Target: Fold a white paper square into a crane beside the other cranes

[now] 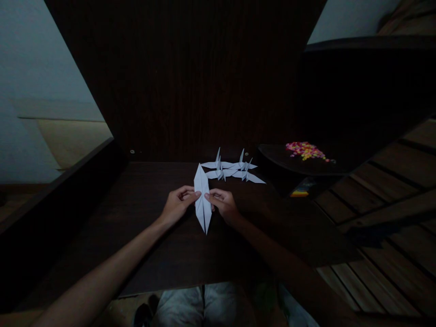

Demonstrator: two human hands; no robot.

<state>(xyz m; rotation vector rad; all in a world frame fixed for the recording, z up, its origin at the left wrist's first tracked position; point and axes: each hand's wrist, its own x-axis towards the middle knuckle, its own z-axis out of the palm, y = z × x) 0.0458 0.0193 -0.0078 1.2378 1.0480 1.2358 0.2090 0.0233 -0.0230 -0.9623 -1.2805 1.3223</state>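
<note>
A white sheet of paper folded into a long diamond [203, 181] is held upright in front of me, a slit running up its lower half. My left hand [180, 200] pinches its left edge, thumb on the front face. On the opposite edge, my right hand [223, 203] grips it the same way, its thumb near the middle crease. Fingers of both hands are partly hidden behind the paper. Just beyond it stand several white origami cranes [245, 175] with spread wings, close together and overlapping. The folded paper's tip comes near the leftmost wing.
The dark wooden desk [153, 254] has a tall back panel [190, 81] and a raised left side [57, 204]. On a small shelf [272, 154] at right lies a pile of pink and yellow bits [305, 151]. A rainbow-coloured item [301, 190] sits below it. Wooden slats [391, 268] lie further right.
</note>
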